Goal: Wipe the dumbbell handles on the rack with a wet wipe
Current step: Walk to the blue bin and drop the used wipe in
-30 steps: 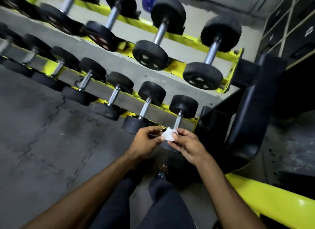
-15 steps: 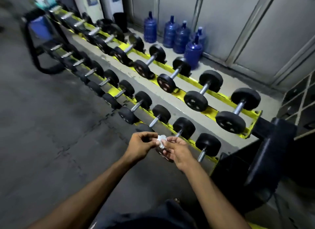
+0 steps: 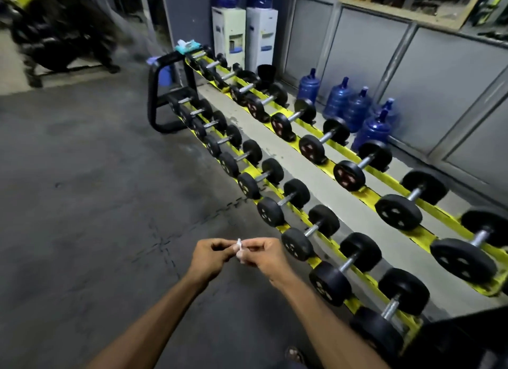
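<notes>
A small white wet wipe (image 3: pixel 239 251) is pinched between both hands, held in the air over the dark floor (image 3: pixel 82 203), just left of the near end of the rack (image 3: pixel 365 195). The left hand (image 3: pixel 210 257) is closed narrow, fingertips nipping the wipe's left edge; the right hand (image 3: pixel 265 254) is likewise curled shut on its right side. The wipe is bunched up, prob. being unfolded or refolded; not yet touching any handle.

Handling, as judged: the wipe is v. light, limp, damp, easily torn if pulled hard from both ends. It is best spread flat, then wrapped round a handle w/ the palm and slid along. The dumbbells are heavy and stiff and sit steady in their yellow cradles, so they need not be lifted; only the bare metal handle between the black heads is to be gripped. The nearest front-row handle (image 3: pixel 347 264) lies close to the right hand. Knurled metal may snag the wet tissue.

Counts: 1 wipe in hand. 2 rows on the rack. Front row approx. 11 dumbbells, back row approx. 9; the far ones overlap and are too small for a sure count. 5 blue water jugs (image 3: pixel 336 100) are seen by the wall, 2 white dispensers (image 3: pixel 261 38) behind. A teal wipe pack (image 3: pixel 187 45) rests on the rack's far end, well apart from the hands.
</notes>
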The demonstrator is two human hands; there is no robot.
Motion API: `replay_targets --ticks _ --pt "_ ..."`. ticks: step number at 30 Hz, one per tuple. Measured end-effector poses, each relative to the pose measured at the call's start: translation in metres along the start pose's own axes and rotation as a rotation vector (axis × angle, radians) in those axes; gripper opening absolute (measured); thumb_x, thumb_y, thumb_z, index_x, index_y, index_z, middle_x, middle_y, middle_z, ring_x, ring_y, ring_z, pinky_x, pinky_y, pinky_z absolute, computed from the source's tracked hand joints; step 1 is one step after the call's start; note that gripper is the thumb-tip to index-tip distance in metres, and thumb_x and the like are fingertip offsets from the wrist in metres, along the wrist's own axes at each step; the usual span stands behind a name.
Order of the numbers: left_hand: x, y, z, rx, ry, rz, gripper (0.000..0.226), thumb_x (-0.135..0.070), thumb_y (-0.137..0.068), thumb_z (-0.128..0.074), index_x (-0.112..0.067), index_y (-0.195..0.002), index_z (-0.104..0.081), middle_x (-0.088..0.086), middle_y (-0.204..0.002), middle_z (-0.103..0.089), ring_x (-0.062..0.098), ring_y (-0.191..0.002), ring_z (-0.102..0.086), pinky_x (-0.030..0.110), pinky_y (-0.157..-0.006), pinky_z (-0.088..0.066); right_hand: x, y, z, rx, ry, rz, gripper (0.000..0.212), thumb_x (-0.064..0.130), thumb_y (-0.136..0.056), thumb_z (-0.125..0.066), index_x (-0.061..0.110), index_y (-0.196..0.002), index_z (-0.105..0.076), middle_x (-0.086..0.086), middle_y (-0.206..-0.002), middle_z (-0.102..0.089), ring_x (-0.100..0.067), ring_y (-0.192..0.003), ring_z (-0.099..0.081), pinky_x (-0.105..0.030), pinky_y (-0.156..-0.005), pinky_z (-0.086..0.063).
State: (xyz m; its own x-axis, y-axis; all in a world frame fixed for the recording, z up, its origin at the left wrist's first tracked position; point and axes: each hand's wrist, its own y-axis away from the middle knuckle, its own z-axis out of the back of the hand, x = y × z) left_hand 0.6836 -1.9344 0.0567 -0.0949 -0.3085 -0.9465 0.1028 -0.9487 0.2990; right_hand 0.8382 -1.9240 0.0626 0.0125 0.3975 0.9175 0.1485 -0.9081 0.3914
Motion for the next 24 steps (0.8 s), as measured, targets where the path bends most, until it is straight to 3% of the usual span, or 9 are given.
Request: replay_targets --ticks 4,8,15,20,24 --pt "0.006 -0.015 0.035 0.025 -0.036 0.031 0.015 -0.016 -0.094 -0.067 -0.023 -0.093 -0.080 -0.003 -0.080 -0.076 0.005 -0.066 -0.055 0.024 -0.059 -0.044 0.005 -0.024 -0.031 0.004 0.006 -0.007 0.020 -0.010 -0.079 -0.074 0.005 -0.092 -0.072 -0.017 -0.079 -0.067 -0.020 -0.069 -0.065 -0.027 -0.065 -0.059" --pt "0.006 -0.045 0.055 0.017 -0.061 0.043 0.017 -0.018 -0.097 -0.063 -0.022 -0.094 -0.079 -0.001 -0.086 -0.076 0.005 -0.066 -0.058 0.021 -0.057 -0.043 0.011 -0.064 -0.045 0.014 0.041 -0.028 0.014 -0.010 -0.082 -0.071 0.002 -0.091 -0.073 -0.015 -0.079 -0.070 -0.015 -0.065 -0.065 -0.024 -0.062 -0.058" --pt "-0.004 -0.140 0.091 -0.264 0.086 0.088 0.015 -0.007 -0.094 -0.065 0.000 -0.083 -0.073 -0.004 -0.065 -0.066 0.004 -0.055 -0.055 0.014 -0.049 -0.042 0.044 -0.176 -0.062 0.025 0.026 -0.072 0.015 -0.007 -0.081 -0.073 -0.002 -0.095 -0.071 -0.025 -0.092 -0.073 -0.027 -0.077 -0.068 -0.027 -0.064 -0.060" --pt "-0.027 -0.209 0.129 -0.394 0.130 0.111 0.014 -0.006 -0.094 -0.065 0.001 -0.086 -0.072 0.004 -0.071 -0.064 0.013 -0.062 -0.054 0.013 -0.049 -0.042 0.085 -0.258 -0.088 0.102 0.034 -0.101 0.010 -0.008 -0.082 -0.071 -0.001 -0.090 -0.071 -0.016 -0.078 -0.073 -0.023 -0.069 -0.065 -0.026 -0.062 -0.059" --pt "-0.039 -0.264 0.162 -0.478 0.169 0.133 0.011 -0.003 -0.095 -0.062 -0.003 -0.090 -0.072 0.003 -0.069 -0.063 0.008 -0.059 -0.052 0.012 -0.048 -0.041 0.109 -0.327 -0.123 0.176 0.077 -0.116 0.011 -0.008 -0.082 -0.071 -0.004 -0.092 -0.069 -0.018 -0.077 -0.071 -0.016 -0.060 -0.065 -0.022 -0.057 -0.056"
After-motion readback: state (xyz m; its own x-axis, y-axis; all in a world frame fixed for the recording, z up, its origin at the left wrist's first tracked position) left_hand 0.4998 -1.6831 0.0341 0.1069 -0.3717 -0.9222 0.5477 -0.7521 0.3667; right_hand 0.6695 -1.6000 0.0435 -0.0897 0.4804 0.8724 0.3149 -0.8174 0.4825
